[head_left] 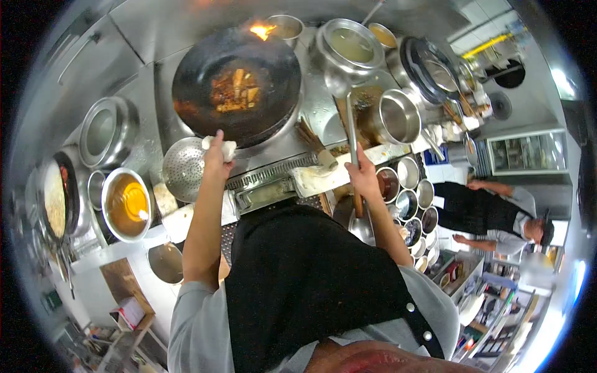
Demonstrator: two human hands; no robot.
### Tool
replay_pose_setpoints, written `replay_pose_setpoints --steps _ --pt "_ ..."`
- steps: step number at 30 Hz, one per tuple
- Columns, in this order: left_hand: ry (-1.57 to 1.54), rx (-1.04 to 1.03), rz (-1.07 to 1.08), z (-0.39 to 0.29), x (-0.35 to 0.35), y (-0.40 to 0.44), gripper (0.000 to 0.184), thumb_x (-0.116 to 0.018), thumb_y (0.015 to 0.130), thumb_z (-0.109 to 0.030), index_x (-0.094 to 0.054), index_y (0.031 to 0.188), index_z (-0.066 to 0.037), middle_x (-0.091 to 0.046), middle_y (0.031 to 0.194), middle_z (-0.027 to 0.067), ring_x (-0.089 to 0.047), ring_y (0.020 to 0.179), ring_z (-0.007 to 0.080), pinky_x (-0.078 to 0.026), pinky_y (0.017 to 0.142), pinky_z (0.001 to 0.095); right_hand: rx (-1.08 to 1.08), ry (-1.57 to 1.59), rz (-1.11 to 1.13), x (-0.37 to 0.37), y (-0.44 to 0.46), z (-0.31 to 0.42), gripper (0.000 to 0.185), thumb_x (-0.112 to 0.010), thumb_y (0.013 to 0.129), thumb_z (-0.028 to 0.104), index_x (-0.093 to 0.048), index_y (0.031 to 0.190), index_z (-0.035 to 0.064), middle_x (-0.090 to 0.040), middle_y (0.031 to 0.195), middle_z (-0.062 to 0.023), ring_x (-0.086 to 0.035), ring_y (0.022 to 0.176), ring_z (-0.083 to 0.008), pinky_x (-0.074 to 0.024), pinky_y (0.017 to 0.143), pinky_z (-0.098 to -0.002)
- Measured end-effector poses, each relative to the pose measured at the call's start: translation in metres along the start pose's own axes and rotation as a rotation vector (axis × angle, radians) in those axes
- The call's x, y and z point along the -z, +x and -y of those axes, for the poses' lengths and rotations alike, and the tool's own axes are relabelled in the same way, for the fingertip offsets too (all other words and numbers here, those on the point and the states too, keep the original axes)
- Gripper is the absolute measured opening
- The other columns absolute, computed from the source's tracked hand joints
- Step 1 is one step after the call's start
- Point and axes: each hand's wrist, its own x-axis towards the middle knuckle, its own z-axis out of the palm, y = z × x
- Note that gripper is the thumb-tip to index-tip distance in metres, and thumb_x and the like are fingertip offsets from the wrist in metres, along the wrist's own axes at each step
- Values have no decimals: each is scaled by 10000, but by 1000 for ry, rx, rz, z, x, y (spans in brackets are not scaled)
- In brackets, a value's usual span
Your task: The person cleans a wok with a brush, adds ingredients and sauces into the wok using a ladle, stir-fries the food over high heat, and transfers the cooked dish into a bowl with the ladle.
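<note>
A large black wok (193, 81) sits on the stove with browned food pieces (236, 90) in its middle and a flame (262, 30) at its far rim. My left hand (218, 156) is closed on a white cloth (227, 148) at the wok's near edge. Beside that hand lies a perforated metal strainer (183, 169). My right hand (364, 176) grips the wooden handle of a long metal ladle (351, 118), whose bowl points away over the counter. A bamboo brush (316, 142) lies between the wok and the ladle.
An empty steel pot (400, 117) and a lidded-looking pot of liquid (352, 45) stand at the right. A bowl of orange liquid (127, 205) is at the left. Several seasoning bowls (407, 204) sit right of my right hand. Another person (491, 214) stands farther right.
</note>
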Motion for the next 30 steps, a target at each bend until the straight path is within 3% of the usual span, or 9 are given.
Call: replay_pose_setpoints --steps 3,12,13,15,17,18,23,26,30 --pt "83 -18 55 15 6 32 138 -677 876 -190 -627 982 -117 -654 795 51 -605 656 192 -438 527 332 -79 -57 5 -4 -6 -17 724 -686 878 116 -390 1527 -8 -688 1137 -316 -721 977 -279 -537 849 -349" --pt "17 -135 47 25 4 19 115 -668 883 -184 -625 912 -82 -623 736 49 -576 559 184 -422 459 323 41 -44 -137 5 17 -14 719 -660 883 75 -377 1541 8 -669 1222 -299 -673 1155 -349 -510 950 -374" --pt "38 -136 44 26 7 20 118 -669 883 -184 -622 912 -79 -618 726 49 -573 555 184 -420 454 323 292 -167 -255 7 46 -35 715 -640 899 66 -364 1557 31 -728 1014 -214 -718 913 -301 -551 792 -376" --pt "31 -116 -8 26 3 15 143 -668 888 -196 -620 920 -65 -610 715 58 -572 552 187 -415 446 321 50 95 -184 27 106 -15 683 -630 918 98 -393 1558 68 -541 733 14 -485 598 -66 -432 510 -274" --pt "13 -115 -12 28 0 11 153 -663 892 -203 -624 927 -59 -611 717 63 -571 552 187 -416 447 320 -83 109 -236 36 178 -14 674 -646 920 130 -410 1548 67 -558 726 5 -516 609 -82 -447 527 -284" --pt "-3 -108 -9 28 -1 8 165 -658 895 -211 -629 933 -53 -612 718 67 -570 552 188 -416 448 319 -150 88 -224 38 219 -27 704 -646 885 217 -418 1518 7 -690 860 -191 -671 818 -217 -537 758 -374" --pt "24 -82 -86 23 -24 -19 170 -648 902 -207 -626 933 -42 -628 735 76 -610 559 203 -439 447 316 129 -222 -494 10 376 -77 650 -677 887 239 -480 1440 -41 -698 867 -186 -692 780 -279 -546 712 -396" --pt "56 -90 -140 23 -24 -19 163 -647 903 -205 -624 927 -45 -621 724 70 -608 544 197 -431 439 309 -180 230 -171 -1 405 -77 342 -655 934 220 -602 1176 -16 -657 778 -95 -655 687 -234 -523 620 -368" --pt "36 -119 -162 28 -21 -14 150 -657 896 -208 -626 888 -61 -601 703 56 -561 502 186 -414 432 313 -455 1589 194 1 357 -51 168 -581 1009 146 -481 874 135 -489 697 20 -484 568 -122 -409 527 -278"
